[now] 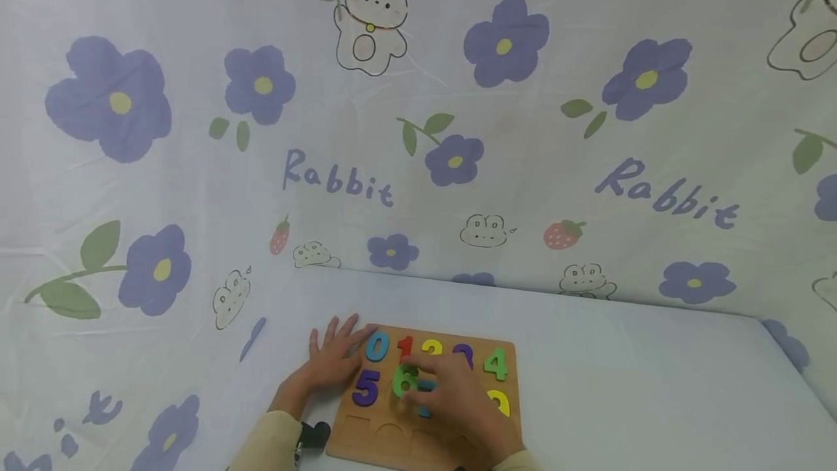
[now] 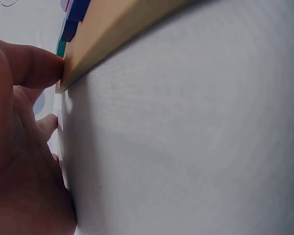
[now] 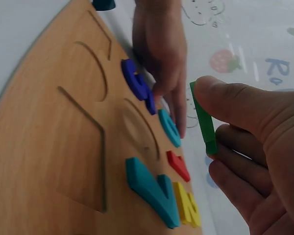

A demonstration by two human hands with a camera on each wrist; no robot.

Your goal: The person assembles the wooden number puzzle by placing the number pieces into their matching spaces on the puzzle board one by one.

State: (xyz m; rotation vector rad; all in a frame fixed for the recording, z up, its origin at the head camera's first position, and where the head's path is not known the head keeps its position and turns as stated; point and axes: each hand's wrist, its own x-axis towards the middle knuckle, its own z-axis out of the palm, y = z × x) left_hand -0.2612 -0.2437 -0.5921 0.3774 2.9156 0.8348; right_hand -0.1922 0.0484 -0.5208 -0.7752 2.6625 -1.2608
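My right hand pinches a green number 6 between thumb and fingers. In the right wrist view the green 6 is seen edge-on, lifted above the wooden number puzzle board. Its round recess lies bare between the purple 5 and the blue 7. My left hand rests at the board's upper left side, fingers spread, with one digit touching the board's edge in the left wrist view. Part of the second row is hidden behind my right hand.
Along the top row sit a blue 0, red 1, yellow 2, purple 3 and green 4. A yellow 9 shows at the right. Shaped recesses line the near row. A white table lies underneath.
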